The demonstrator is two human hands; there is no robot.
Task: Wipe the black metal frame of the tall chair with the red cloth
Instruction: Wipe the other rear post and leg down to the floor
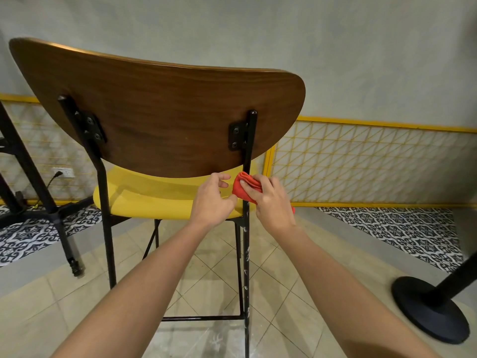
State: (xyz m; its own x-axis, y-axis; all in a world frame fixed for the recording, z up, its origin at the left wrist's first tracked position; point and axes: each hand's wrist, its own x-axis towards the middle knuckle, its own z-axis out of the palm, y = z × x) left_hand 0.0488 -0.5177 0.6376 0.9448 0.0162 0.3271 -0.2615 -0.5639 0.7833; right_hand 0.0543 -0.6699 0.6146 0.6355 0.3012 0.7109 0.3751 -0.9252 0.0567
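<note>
Currently you are in the wiping step, at the upright of the black metal frame (249, 151) that runs down from the right side of the wooden backrest (160, 112); your right hand (269, 205) presses the red cloth (241, 188) against that tube just beneath the backrest's lower edge, fingers (249, 183) curled over the folded wad and pinching it. Your left hand (213, 200) hovers beside the cloth, below the backrest, fingers loosely curled and gripping nothing; whether its thumb touches the tube cannot be told. By judgement, much of the frame remains to be done; the next move calls for wrapping the cloth round the tube and drawing it along the leg, well below the backrest, where pale flecks mark the paint. The tube is thin, round and hard; the cloth is soft and bunched in folds; the backrest is a curved, grained shell; the yellow seat (144, 200) under it is smooth and dished.
</note>
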